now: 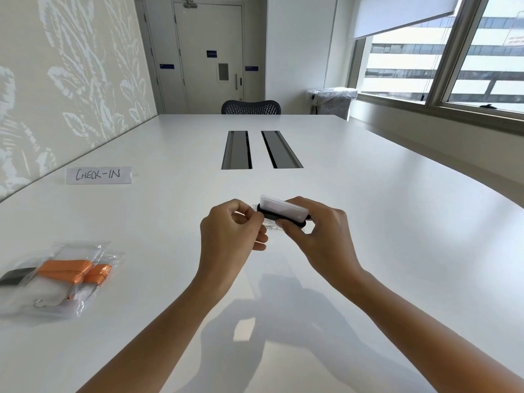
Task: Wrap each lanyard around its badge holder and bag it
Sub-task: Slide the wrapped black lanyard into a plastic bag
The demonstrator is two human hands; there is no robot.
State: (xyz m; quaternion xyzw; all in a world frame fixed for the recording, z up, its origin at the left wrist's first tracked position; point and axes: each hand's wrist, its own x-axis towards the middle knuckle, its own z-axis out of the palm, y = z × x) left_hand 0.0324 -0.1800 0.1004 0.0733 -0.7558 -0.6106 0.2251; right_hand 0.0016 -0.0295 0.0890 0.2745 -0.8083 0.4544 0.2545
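Table [368,222]: smooth white, slight sheen. Bags [65,279]: clear glossy plastic. Orange lanyards [66,269]: woven cloth. Badge holder [283,208]: translucent plastic.

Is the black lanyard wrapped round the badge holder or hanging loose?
Wrapped: black lanyard circles the badge holder in a tight band; no strap dangles.

- badge holder [283,207]: white/clear card sleeve, held above the worktop [382,211], long edge up, sloping down to the right. The right hand [323,231] pinches its right end.
- black lanyard [279,217]: flat band wound round the holder's lower part.
- clear bag [271,224]: thin plastic at the bundle's left end, mostly hidden. The left hand [231,231] pinches its edge, fingers curled.
- bagged sets [65,275]: overlapping clear bags lying flat at far left. Two hold orange lanyards, one at the frame edge holds a black one, and a metal hook shows.
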